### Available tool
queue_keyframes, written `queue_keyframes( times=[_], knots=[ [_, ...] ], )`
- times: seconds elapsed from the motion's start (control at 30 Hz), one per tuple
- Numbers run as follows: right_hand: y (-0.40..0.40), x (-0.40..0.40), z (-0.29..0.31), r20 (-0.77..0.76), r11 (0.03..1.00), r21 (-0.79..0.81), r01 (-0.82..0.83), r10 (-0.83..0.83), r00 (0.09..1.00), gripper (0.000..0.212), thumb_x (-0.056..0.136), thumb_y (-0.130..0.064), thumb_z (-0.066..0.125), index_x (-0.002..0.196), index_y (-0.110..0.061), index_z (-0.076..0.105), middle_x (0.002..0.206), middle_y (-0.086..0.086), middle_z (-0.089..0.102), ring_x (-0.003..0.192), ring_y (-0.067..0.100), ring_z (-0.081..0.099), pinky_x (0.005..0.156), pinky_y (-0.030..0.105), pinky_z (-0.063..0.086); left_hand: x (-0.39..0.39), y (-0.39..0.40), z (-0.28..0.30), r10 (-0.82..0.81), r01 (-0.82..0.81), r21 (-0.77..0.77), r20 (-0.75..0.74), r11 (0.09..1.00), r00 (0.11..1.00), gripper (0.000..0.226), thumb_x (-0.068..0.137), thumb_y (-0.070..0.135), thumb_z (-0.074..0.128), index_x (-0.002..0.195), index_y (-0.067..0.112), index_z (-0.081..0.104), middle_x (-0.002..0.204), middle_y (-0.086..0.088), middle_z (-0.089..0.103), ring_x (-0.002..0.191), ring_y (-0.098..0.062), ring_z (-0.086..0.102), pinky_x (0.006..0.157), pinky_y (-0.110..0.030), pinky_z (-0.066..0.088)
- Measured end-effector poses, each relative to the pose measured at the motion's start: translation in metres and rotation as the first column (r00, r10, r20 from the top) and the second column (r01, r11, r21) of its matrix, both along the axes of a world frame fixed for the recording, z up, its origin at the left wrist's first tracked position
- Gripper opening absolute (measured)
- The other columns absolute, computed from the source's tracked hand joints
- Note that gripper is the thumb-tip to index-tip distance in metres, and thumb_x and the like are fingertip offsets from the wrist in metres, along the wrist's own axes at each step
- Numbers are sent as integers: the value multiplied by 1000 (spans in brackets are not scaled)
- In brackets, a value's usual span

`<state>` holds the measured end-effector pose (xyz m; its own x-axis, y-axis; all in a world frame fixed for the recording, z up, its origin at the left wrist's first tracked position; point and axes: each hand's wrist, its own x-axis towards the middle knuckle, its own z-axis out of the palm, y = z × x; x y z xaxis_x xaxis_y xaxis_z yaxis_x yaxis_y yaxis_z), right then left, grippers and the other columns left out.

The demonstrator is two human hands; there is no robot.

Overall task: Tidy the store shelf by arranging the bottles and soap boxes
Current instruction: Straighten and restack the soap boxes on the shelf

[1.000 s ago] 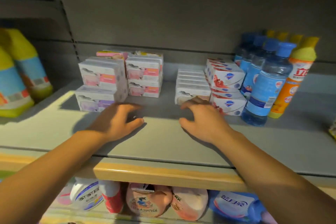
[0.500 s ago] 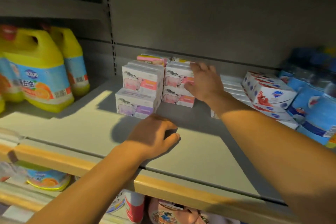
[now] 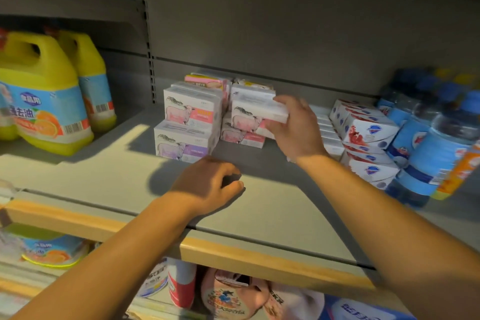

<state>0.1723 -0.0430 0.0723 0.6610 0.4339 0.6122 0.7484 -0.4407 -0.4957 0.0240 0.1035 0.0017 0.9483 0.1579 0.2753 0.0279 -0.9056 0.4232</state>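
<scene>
My right hand (image 3: 296,128) clasping a pink soap box (image 3: 255,115); my left hand (image 3: 207,187) empty, fingers curled, on the shelf (image 3: 109,176).

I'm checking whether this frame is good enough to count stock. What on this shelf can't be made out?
- Head view: the bottles at right are motion-blurred and cut by the frame edge; their number is unclear.
- The flat white boxes sit largely behind the right hand.
- The soap box that hand grips has its label partly covered.
- The left hand rests curled on the shelf; whether it holds anything is hidden.
</scene>
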Motion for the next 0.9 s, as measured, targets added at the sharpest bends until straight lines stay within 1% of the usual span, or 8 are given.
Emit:
queue_keyframes(
  times=[0.1, 0.17, 0.27, 0.33, 0.47, 0.57, 0.73, 0.9],
  knots=[
    [-43, -26, -13, -234, 995, 99, -7, 30, 972, 45, 81, -14, 76, 121, -26, 59, 116, -3, 57, 106, 18, 57, 91, 33, 50, -1, 0, 8, 40, -26, -243, 54, 970, 998, 61, 80, 57, 64, 131, 23, 59, 119, 3, 69, 108, -14, 64, 97, -31, 48],
    [-71, -42, -22, -351, 989, 138, -54, 99, 931, 45, 82, -10, 74, 120, -28, 58, 112, -6, 60, 100, 8, 60, 82, 21, 53, 3, -6, 18, -22, 79, -481, 123, 873, 992, 70, 76, 55, 67, 136, 22, 52, 126, 3, 66, 116, -13, 62, 103, -37, 48],
    [-98, -57, -33, -456, 979, 170, -114, 181, 871, 41, 88, -4, 68, 124, -21, 58, 105, -13, 62, 94, -3, 61, 69, 8, 50, 12, -30, 27, -129, 211, -667, 171, 714, 977, 50, 87, 23, 72, 132, 19, 52, 118, -2, 70, 110, -16, 66, 94, -45, 54],
    [-108, -63, -36, -471, 968, 223, -118, 213, 856, 37, 90, -2, 64, 119, -23, 58, 108, -9, 62, 94, -1, 63, 69, 9, 51, 18, -51, 27, -137, 192, -679, 135, 709, 981, 42, 88, 10, 69, 128, 12, 56, 110, -5, 73, 100, -18, 71, 86, -44, 58],
    [-127, -64, -46, -574, 910, 390, -141, 360, 735, 52, 89, -3, 66, 130, -29, 49, 107, -6, 70, 96, 3, 68, 73, 22, 57, 22, -72, 21, -77, 136, -866, 114, 480, 991, 23, 94, 10, 62, 116, 3, 62, 103, -20, 73, 92, -39, 71, 67, -45, 62],
    [-130, -61, -55, -619, 905, 365, -220, 412, 669, 69, 83, 2, 71, 134, -36, 44, 102, -10, 73, 99, 10, 70, 80, 31, 59, 25, -69, 19, -3, 72, -924, 77, 374, 997, 29, 96, 16, 59, 116, -5, 60, 104, -28, 69, 80, -41, 69, 60, -47, 61],
    [-124, -57, -59, -616, 911, 397, -109, 352, 705, 45, 87, -17, 73, 128, -24, 55, 112, -5, 67, 90, 14, 72, 75, 27, 60, 27, -64, 18, 0, 84, -945, 89, 316, 996, 44, 92, 38, 57, 87, -1, 75, 68, -27, 63, 51, -28, 55, 45, -30, 50],
    [-122, -51, -58, -688, 903, 428, -25, 344, 639, 24, 92, -33, 65, 108, -16, 66, 103, 12, 72, 76, 24, 74, 64, 25, 59, 31, -62, 11, 34, 47, -920, 66, 390, 997, 59, 92, 56, 49, 99, 1, 70, 68, -23, 66, 51, -27, 60, 44, -27, 48]
  ],
)
